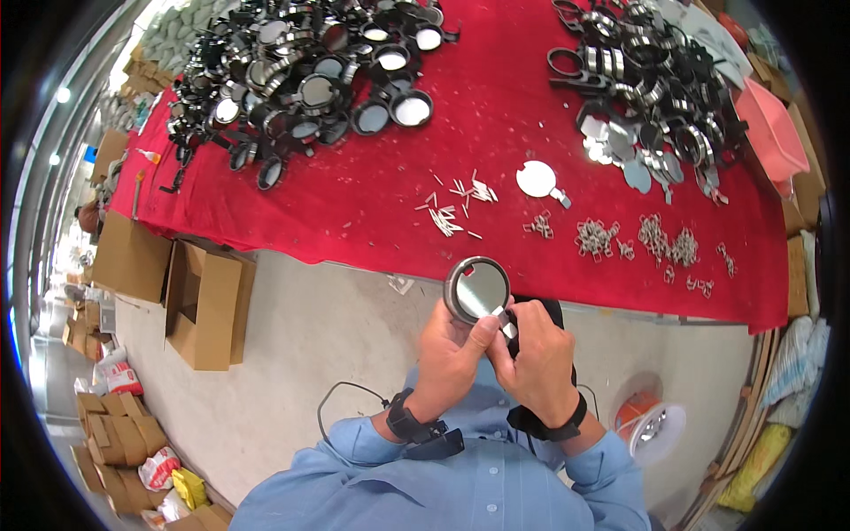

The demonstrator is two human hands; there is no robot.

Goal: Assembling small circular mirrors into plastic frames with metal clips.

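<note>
Beside a red-covered table point(354, 199), the left hand point(447, 358) is gripping, fingers curled, a round mirror-faced piece point(481, 294), while the right hand point(542, 361) is pinching its lower-right edge, the piece presumably being light, stiff, slick, best held by its dark rim point(449, 292).

Light blue shirt point(416, 500) with small pale buttons point(492, 508), matching blue sleeves point(361, 440), black left wristband point(408, 419), black right wristband point(571, 425), thin dark cable point(322, 412) looping beside the left one

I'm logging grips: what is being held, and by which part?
A round, dark-rimmed disc: the left hand holds its lower rim, the right hand its lower-right edge.
</note>
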